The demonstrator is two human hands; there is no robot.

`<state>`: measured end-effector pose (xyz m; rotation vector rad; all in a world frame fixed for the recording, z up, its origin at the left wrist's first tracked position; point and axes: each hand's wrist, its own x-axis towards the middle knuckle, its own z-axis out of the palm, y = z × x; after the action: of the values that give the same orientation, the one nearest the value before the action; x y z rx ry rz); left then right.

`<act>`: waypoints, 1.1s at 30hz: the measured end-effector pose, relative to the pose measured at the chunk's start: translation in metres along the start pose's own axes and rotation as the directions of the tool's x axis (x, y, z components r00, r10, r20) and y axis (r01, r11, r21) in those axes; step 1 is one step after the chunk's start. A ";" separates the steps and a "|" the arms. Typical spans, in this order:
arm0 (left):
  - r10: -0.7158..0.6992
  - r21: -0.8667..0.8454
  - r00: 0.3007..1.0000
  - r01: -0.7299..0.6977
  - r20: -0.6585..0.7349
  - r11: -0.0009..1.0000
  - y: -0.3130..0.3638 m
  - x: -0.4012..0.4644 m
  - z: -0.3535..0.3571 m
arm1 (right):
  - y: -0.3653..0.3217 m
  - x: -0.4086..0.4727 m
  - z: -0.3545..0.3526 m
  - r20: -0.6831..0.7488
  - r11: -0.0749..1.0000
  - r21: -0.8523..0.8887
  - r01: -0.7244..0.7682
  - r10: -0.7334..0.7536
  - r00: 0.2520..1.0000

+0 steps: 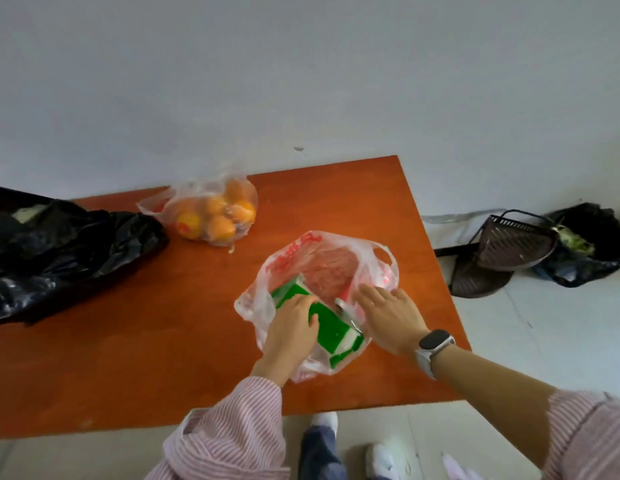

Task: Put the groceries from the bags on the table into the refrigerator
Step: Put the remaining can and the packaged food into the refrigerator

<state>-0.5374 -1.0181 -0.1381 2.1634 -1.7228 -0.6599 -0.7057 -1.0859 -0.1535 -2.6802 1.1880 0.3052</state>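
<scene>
A clear plastic bag with red print (336,258) lies on the orange table (163,323) near its right edge. Inside it lies a green and white carton (331,329) on its side. My left hand (294,327) reaches into the bag and grips the carton's near side. My right hand (388,317), a watch on its wrist, presses flat on the bag's right edge, fingers spread. A second clear bag holding several oranges (211,216) sits farther back. A crumpled black bag (66,251) covers the table's left end.
The table stands against a pale wall (301,81). On the floor to the right lie a dark plastic basket (509,247) and another black bag (585,247). My feet (353,445) stand at the table's front edge.
</scene>
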 end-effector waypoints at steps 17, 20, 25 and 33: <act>0.225 -0.032 0.886 -0.232 0.405 0.972 0.004 0.096 0.021 | 0.014 0.051 0.006 0.296 0.117 0.855 -0.505 0.688 0.662; 0.180 -0.079 0.871 -0.161 0.457 0.984 0.006 0.101 0.032 | 0.024 0.058 0.010 0.197 0.196 0.837 -0.512 0.763 0.615; 0.213 -0.035 0.873 -0.221 0.438 0.975 -0.001 0.104 0.035 | 0.046 0.070 0.018 0.225 0.090 0.862 -0.500 0.815 0.534; 0.413 0.180 0.839 -0.494 0.355 0.851 0.003 0.124 0.031 | 0.057 0.069 0.034 0.300 0.168 0.699 -0.695 0.813 0.499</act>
<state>-0.5347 -1.1378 -0.1839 1.7426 -2.5133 -0.6833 -0.7068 -1.1630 -0.2098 -1.1748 2.0628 -0.2677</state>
